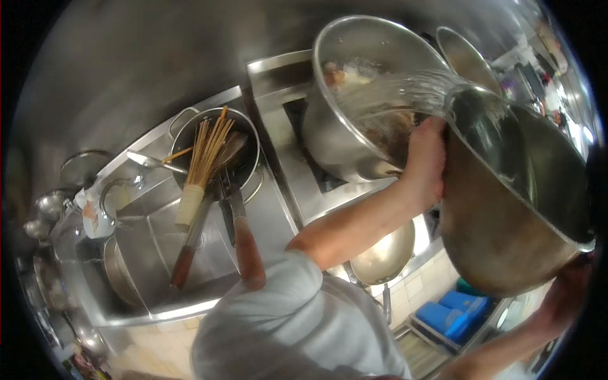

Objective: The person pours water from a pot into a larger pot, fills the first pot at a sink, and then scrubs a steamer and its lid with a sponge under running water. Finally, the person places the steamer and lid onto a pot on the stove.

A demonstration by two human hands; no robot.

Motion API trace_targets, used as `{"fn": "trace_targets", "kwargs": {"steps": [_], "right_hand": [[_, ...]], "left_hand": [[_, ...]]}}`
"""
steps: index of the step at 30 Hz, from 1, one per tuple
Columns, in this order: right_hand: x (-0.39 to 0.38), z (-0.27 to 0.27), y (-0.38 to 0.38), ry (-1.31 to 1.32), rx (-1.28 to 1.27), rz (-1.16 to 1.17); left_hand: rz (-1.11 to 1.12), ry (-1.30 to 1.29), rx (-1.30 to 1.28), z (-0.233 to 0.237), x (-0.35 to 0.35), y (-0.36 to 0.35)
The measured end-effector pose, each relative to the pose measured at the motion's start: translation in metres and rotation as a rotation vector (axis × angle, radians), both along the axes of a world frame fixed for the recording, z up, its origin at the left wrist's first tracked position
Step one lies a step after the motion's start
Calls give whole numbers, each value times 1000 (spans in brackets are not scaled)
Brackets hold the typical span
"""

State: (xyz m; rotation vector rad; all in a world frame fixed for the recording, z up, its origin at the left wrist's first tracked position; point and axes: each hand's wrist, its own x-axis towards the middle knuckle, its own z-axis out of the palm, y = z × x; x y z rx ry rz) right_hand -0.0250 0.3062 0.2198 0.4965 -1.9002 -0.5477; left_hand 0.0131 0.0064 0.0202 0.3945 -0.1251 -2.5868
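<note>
A large metal pot point(494, 240) is tilted between my two hands, its mouth toward a big stockpot point(354, 158). Clear water point(411, 88) streams over its rim into the stockpot. Near the pouring edge, my left hand point(429, 149) grips the pot by its rim, fingers partly hidden. At the pot's lower far side is my right hand point(570, 288), dark and blurred, closed against it. Inside the stockpot lie pale and brownish pieces point(345, 75) that I cannot make out. The stockpot stands on a steel stove top point(278, 126).
Left of the stove, a two-handled pot point(254, 136) holds a bamboo whisk point(201, 158) and wood-handled utensils point(250, 253) above a steel sink point(152, 259). A wok point(386, 253) sits close to my left arm. Blue containers point(453, 313) are below at right. Another pot point(468, 57) stands behind.
</note>
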Motion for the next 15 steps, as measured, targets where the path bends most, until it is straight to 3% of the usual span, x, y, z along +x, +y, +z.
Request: {"fn": "trace_targets", "kwargs": {"steps": [2, 12, 14, 15], "right_hand": [[1, -1, -22, 157, 82, -123], [11, 6, -88, 360, 192, -262], [33, 11, -125, 282, 171, -171], [36, 12, -133, 139, 30, 39]], "left_hand": [[-79, 128, -11, -9, -3, -2], [-81, 148, 119, -11, -7, -3], [-100, 149, 205, -4, -3, -6], [-104, 151, 207, -5, -4, -7]]}}
